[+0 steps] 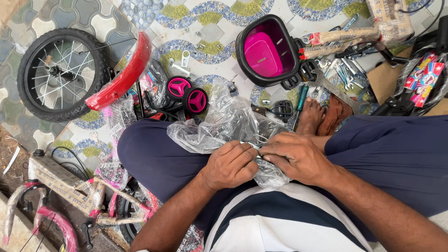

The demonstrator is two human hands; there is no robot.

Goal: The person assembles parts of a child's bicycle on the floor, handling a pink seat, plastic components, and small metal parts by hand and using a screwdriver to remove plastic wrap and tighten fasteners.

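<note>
**Clear Plastic Bag Held at Lap Level**

Seated cross-legged on patterned paving. Held between both hands: crumpled clear plastic bag (224, 126) with thin metal wire parts inside, resting on dark blue trousers and spreading up and left from the fingers. Left hand (229, 164) curled nearly closed, fingers pinching bag film at its lower edge. Right hand (294, 156) likewise curled, fingertips gripping the same bag just beside the left; knuckles almost touching.

Packaging noted:
- Brown cardboard wrap (63, 184) with printed strip, around pink bicycle frame, lower left.
- Brown paper-wrapped bars (343, 39), upper right, beside black basket with pink interior (266, 51).
- Red, white and blue patterned sleeve (422, 77), far right edge.
- Red mudguard in clear film (122, 74), beside spoked black-tyred wheel (60, 74).
- Two black training wheels with pink hubs (187, 93), just above the bag.
</note>
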